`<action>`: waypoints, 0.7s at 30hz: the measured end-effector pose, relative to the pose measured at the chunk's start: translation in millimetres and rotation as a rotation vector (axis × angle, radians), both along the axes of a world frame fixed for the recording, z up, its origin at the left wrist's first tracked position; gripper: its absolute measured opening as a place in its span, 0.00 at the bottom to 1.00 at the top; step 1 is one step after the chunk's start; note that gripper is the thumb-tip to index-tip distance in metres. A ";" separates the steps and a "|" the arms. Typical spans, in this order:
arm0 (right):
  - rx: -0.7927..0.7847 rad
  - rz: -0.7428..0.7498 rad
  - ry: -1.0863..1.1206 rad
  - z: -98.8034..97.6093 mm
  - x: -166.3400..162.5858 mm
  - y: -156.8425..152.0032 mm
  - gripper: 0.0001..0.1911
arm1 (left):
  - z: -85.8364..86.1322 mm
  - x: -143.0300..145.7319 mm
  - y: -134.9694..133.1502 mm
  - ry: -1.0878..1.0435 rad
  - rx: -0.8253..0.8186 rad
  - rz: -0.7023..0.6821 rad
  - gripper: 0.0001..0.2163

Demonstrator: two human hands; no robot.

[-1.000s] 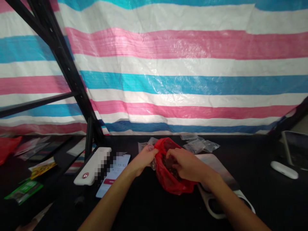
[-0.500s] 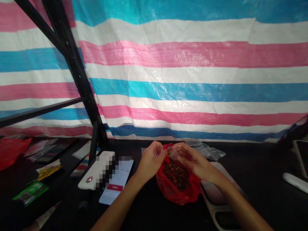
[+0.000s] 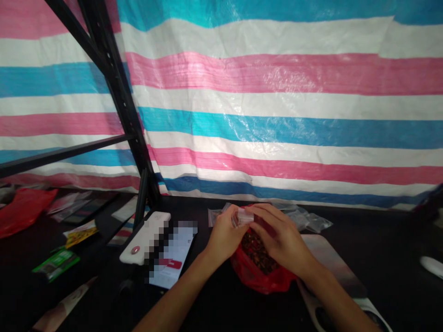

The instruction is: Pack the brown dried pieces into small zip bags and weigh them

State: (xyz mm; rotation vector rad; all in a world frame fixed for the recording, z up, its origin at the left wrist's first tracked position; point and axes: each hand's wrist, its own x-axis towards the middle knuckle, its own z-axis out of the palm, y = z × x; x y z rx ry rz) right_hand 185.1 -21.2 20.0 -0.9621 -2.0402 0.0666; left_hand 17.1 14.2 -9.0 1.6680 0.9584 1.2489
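Observation:
A red plastic bag [image 3: 258,276] lies open on the black table, filled with dark brown bits [image 3: 256,251]. Above its mouth both hands pinch a small clear plastic bag [image 3: 242,216]. My left hand [image 3: 223,237] grips the little bag from the left with closed fingers. My right hand [image 3: 280,237] holds it from the right, fingers curled over the top edge. What the little bag contains cannot be made out.
More small clear bags [image 3: 308,222] lie behind the red bag. A white scale with a steel plate [image 3: 332,265] sits right of it. A white device [image 3: 143,237] and a phone [image 3: 173,263] lie left. A black rack post [image 3: 141,203], coloured packets [image 3: 57,264], striped tarp [image 3: 277,115] behind.
My right hand came out of the red bag and rose to meet the left hand at the small clear bag. The view shifted slightly left and down.

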 end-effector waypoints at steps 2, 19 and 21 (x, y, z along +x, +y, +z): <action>-0.030 -0.018 0.047 -0.8 2.2 1.9 0.17 | -0.2 1.8 0.6 -0.044 -0.016 0.004 0.03; -0.239 0.057 -0.103 3.7 5.8 -0.2 0.16 | 3.9 -6.6 -6.9 0.294 0.471 0.471 0.05; -0.182 0.077 -0.035 4.5 0.5 -3.2 0.15 | 2.5 -4.4 -10.7 0.361 0.513 0.456 0.07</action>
